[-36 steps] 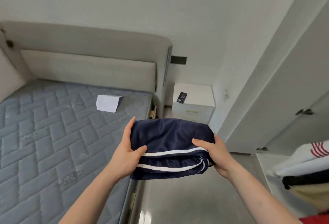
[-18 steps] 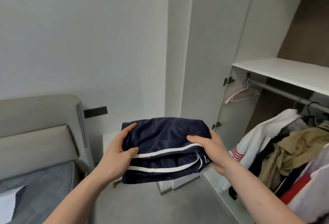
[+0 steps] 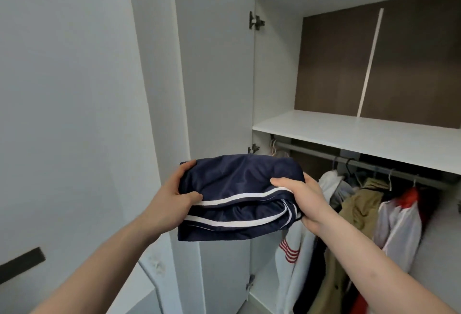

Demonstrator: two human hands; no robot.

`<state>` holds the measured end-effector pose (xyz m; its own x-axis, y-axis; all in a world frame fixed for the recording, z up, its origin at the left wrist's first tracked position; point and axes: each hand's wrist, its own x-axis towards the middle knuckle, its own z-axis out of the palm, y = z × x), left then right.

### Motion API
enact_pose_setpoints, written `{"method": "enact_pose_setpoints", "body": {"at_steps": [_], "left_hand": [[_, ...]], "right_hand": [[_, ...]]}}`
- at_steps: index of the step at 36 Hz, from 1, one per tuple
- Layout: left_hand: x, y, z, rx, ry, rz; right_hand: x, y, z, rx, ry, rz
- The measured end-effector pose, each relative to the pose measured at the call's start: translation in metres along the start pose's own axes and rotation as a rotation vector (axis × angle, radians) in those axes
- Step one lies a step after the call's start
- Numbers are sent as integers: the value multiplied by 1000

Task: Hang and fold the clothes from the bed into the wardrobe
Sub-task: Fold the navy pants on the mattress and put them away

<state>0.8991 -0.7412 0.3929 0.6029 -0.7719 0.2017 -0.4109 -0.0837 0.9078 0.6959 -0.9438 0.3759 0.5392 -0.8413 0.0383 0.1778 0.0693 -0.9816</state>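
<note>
Both hands carry a folded navy garment (image 3: pixel 239 196) with white stripes, held in the air in front of the open wardrobe, below shelf level. Left hand (image 3: pixel 174 199) grips its left edge: thumb curled on top, fingers wrapped round the far side. Right hand (image 3: pixel 303 202) grips the right edge, thumb pressed on top near the upper stripe, fingers hidden under the fabric.

Behind the bundle: the open wardrobe door (image 3: pixel 214 89), white, hinges visible on its inner edge. Right of it, the hanging rail (image 3: pixel 349 159) with clothes on hangers: a white top with red stripes (image 3: pixel 291 261), a tan jacket (image 3: pixel 359 209), a white-and-red jacket (image 3: pixel 399 224). An empty pink hanger (image 3: pixel 274 149) sits at the rail's left end.

Above the rail, a white shelf (image 3: pixel 361 134) with a brown back panel (image 3: pixel 399 64) behind it. Far left: grey wall (image 3: pixel 62 89) with a dark plate (image 3: pixel 22 264) low on it.
</note>
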Motion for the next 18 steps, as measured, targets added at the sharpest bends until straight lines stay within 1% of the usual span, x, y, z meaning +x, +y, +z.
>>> {"method": "enact_pose_setpoints", "body": {"at_steps": [5,10,14,18], "left_hand": [[61,17,18,-31,-98,44],[120,38,47,-90,-200,47],[166,57,72,-103,-256,80],[214,70,101,-69,-296,153]], "right_hand": [[21,-15,-16,35,131,-32],[44,-35,-39,93,252,-34],[76,-54,-58,114,313,-33],[116,-70,-79,101,363,-46]]}}
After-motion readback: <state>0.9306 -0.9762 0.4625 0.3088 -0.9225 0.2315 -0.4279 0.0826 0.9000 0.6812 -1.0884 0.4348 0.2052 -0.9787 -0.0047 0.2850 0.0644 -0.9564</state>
